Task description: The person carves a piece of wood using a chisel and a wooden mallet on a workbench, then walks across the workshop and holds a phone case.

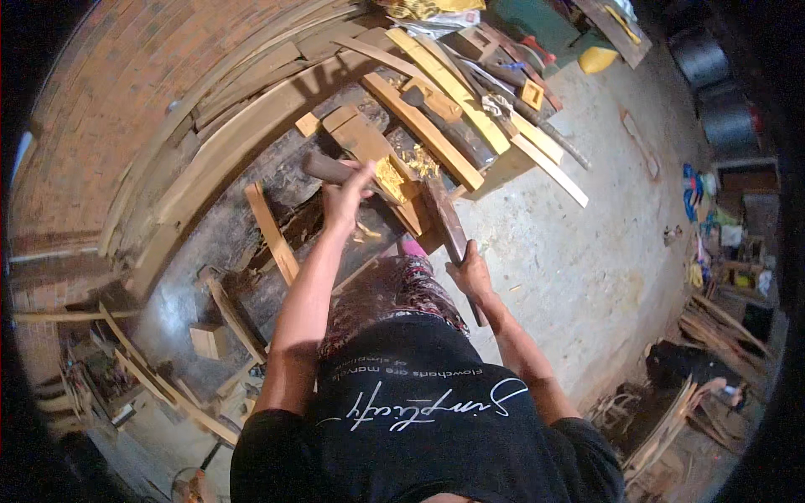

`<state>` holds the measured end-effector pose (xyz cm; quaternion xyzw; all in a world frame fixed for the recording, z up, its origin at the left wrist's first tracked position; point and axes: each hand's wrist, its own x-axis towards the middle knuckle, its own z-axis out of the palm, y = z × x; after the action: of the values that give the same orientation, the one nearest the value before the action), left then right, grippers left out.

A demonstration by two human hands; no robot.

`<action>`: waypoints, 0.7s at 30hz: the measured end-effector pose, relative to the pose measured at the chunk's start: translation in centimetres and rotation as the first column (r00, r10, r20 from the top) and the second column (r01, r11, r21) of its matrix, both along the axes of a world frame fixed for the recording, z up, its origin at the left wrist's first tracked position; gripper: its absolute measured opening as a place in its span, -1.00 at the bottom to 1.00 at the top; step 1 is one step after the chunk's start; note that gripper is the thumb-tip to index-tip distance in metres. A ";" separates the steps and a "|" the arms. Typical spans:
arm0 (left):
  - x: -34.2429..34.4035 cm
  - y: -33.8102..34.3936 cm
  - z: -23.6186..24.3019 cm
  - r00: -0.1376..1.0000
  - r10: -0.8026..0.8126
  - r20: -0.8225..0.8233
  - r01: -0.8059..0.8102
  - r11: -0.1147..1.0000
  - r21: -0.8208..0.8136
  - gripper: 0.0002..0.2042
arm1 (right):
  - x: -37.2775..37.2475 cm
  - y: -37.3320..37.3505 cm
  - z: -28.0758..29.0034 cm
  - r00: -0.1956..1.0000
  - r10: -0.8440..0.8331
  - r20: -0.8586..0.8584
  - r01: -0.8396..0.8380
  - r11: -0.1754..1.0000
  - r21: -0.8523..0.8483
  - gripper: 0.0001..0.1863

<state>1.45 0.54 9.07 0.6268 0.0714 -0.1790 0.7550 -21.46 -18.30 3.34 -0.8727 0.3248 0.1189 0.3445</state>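
Note:
My left hand (348,197) is closed on a dark brown wooden block (323,166), beside a light wooden board (352,134) strewn with yellow shavings (390,176). My right hand (470,272) grips the lower part of a long, dark wooden piece (443,214), whose upper end reaches beside the board and shavings. Both forearms come in from below. What lies under my left fingers is partly hidden.
Long planks (210,101) curve along the brick area at the left, with more strips and tools (495,75) at the top. A concrete floor (587,251) spans the right, with woodpiles (713,327) and dark drums (704,67) beyond. A pink shoe (411,247) shows below the board.

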 end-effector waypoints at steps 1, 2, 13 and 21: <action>1.1 0.1 -0.2 0.994 0.067 -0.089 -0.067 0.998 0.009 -0.74 | -0.1 0.1 -0.1 1.000 -0.016 0.007 0.016 1.000 0.001 -0.47; 1.8 0.0 -0.5 0.973 0.155 -0.169 -0.151 0.988 0.033 -0.74 | 0.1 0.1 0.1 0.999 -0.032 -0.021 0.032 0.999 0.023 -0.47; -1.8 -4.5 0.7 0.932 0.219 0.290 -0.169 0.967 -0.188 -0.76 | 0.3 0.8 0.9 0.998 -0.024 -0.049 0.024 1.000 -0.004 -0.45; 0.7 -3.9 5.8 0.911 -0.099 0.401 0.209 0.948 -0.240 -0.82 | -0.3 1.2 0.7 0.994 -0.102 0.031 0.097 0.987 0.129 -0.50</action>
<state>2.17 -3.33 14.89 0.5411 -0.1537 -0.1207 0.8179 -21.73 -17.15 4.01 -0.8337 0.3533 0.1056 0.4111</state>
